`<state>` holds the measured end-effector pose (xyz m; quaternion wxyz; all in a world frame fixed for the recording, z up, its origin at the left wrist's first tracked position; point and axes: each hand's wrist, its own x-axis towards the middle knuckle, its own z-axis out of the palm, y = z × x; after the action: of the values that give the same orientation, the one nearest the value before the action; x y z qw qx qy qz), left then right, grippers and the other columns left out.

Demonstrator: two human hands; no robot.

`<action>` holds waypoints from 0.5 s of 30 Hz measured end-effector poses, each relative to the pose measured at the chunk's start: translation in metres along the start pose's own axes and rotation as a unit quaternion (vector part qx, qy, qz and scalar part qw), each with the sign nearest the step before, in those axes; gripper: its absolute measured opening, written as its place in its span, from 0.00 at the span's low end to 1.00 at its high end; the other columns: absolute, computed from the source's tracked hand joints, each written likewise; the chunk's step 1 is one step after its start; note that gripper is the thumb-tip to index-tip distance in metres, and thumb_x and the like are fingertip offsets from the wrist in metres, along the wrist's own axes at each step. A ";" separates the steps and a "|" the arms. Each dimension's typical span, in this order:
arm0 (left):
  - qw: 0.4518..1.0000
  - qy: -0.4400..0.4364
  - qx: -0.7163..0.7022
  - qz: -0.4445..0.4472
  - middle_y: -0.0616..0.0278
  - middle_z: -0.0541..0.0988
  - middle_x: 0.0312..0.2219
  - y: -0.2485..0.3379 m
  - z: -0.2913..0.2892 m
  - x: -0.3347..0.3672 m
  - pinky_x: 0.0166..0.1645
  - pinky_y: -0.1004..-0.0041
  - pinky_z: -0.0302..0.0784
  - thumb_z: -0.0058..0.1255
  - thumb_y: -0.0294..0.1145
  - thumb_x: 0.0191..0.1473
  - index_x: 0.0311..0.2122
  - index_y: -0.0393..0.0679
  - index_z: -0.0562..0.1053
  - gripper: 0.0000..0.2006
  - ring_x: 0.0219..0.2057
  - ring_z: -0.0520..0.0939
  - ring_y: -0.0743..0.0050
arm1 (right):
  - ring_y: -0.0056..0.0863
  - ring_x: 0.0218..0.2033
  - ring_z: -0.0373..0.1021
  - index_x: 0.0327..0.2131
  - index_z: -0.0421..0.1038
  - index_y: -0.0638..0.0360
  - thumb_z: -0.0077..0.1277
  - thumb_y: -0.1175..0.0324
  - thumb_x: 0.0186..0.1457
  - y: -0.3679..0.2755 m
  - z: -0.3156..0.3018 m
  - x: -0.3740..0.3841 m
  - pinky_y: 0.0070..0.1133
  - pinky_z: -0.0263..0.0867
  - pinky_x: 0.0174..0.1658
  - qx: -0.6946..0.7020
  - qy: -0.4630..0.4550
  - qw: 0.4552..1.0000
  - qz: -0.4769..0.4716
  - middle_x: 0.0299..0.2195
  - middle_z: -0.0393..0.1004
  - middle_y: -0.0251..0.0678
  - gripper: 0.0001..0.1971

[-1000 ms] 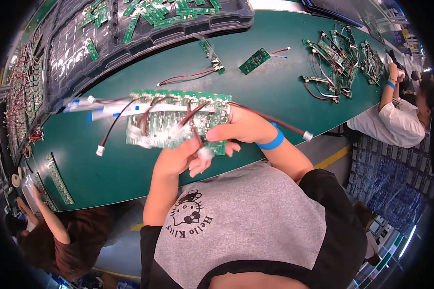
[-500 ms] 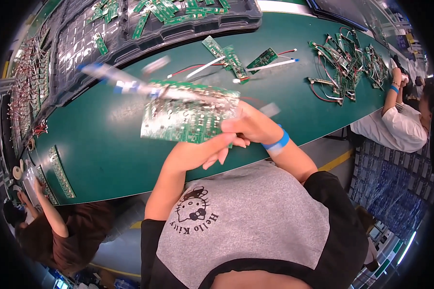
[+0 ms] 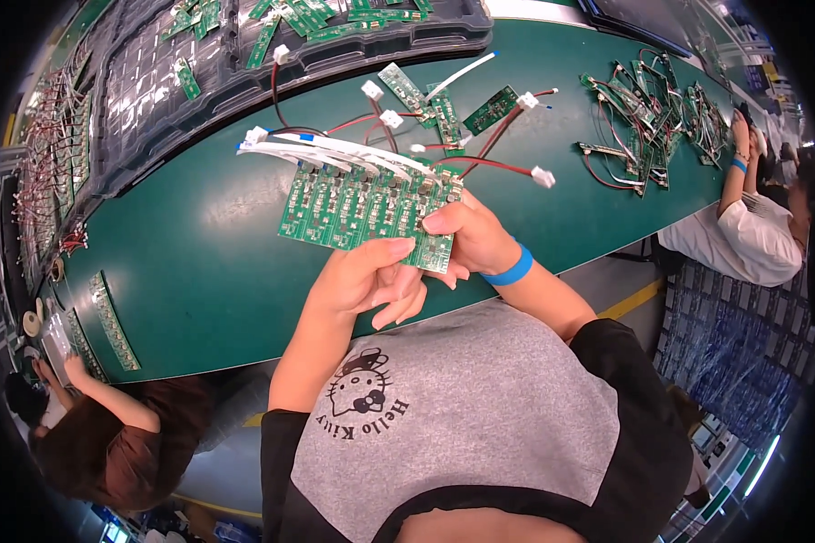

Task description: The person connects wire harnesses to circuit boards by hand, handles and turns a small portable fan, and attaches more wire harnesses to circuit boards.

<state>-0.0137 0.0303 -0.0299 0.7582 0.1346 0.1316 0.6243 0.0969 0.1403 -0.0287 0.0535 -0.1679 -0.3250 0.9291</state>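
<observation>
Between my two hands I hold a green circuit board panel (image 3: 349,208) above the table, made of several narrow boards joined side by side. White ribbon cables (image 3: 335,149) and red-and-black wires with white plugs (image 3: 390,119) stick out from its far edge. My left hand (image 3: 371,285) grips the near edge, its thumb on the face of the panel. My right hand (image 3: 471,237), with a blue wristband, is closed on the right end, thumb pressed on top. The fingers beneath the panel are partly hidden. Just beyond it lie several loose boards (image 3: 493,110) with cables.
A black plastic tray (image 3: 272,95) with small green boards stands at the far left. Wired boards are heaped (image 3: 643,118) on the right of the green table (image 3: 217,299). A long board strip (image 3: 113,321) lies at the left. Co-workers sit at both ends.
The panel was blurred and its cables swept left; now it is steady, with ribbons and wires spread out. My left thumb has shifted left along the near edge.
</observation>
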 end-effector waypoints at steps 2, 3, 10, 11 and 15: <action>1.000 -0.011 -0.018 -0.013 0.64 0.60 0.06 -0.001 -0.004 0.000 0.10 0.76 0.60 0.31 0.34 0.54 0.23 0.30 0.63 0.16 0.02 0.62 0.74 | 0.21 0.05 0.59 0.47 0.52 0.71 0.40 0.68 0.40 0.000 -0.001 -0.001 0.14 0.55 0.05 0.000 0.001 1.000 0.001 0.23 0.69 0.45 0.27; 0.999 -0.024 -0.036 -0.027 0.65 0.59 0.05 -0.001 -0.006 -0.001 0.11 0.75 0.61 0.31 0.35 0.54 0.22 0.31 0.62 0.17 0.02 0.62 0.74 | 0.21 0.05 0.59 0.47 0.52 0.72 0.40 0.68 0.40 0.000 -0.001 0.000 0.13 0.55 0.04 -0.001 0.003 1.000 0.001 0.23 0.69 0.45 0.28; 0.987 -0.044 -0.143 -0.055 0.68 0.55 0.03 -0.006 -0.005 0.003 0.16 0.73 0.65 0.28 0.41 0.56 0.12 0.41 0.57 0.23 0.02 0.62 0.75 | 0.22 0.05 0.59 0.44 0.55 0.72 0.40 0.64 0.40 0.014 -0.012 -0.004 0.13 0.53 0.04 0.064 0.005 0.998 0.018 0.23 0.70 0.48 0.26; 0.991 -0.027 -0.112 -0.064 0.68 0.54 0.03 -0.006 -0.001 0.004 0.17 0.74 0.65 0.28 0.42 0.56 0.11 0.43 0.56 0.23 0.02 0.62 0.75 | 0.23 0.04 0.59 0.42 0.56 0.73 0.39 0.63 0.40 0.014 -0.012 -0.007 0.13 0.53 0.04 0.042 0.045 0.998 0.021 0.20 0.69 0.47 0.26; 0.989 0.076 0.110 -0.066 0.67 0.59 0.03 0.005 0.007 0.004 0.20 0.76 0.67 0.32 0.40 0.55 0.12 0.39 0.61 0.22 0.04 0.64 0.73 | 0.23 0.04 0.59 0.42 0.56 0.73 0.40 0.64 0.40 0.001 -0.004 -0.009 0.14 0.53 0.04 -0.024 0.059 0.997 -0.042 0.19 0.69 0.45 0.26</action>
<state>-0.0146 0.0346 -0.0217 0.7661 0.1609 0.2653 0.5628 0.1070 0.1401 -0.0300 0.1073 -0.2097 -0.3500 0.9067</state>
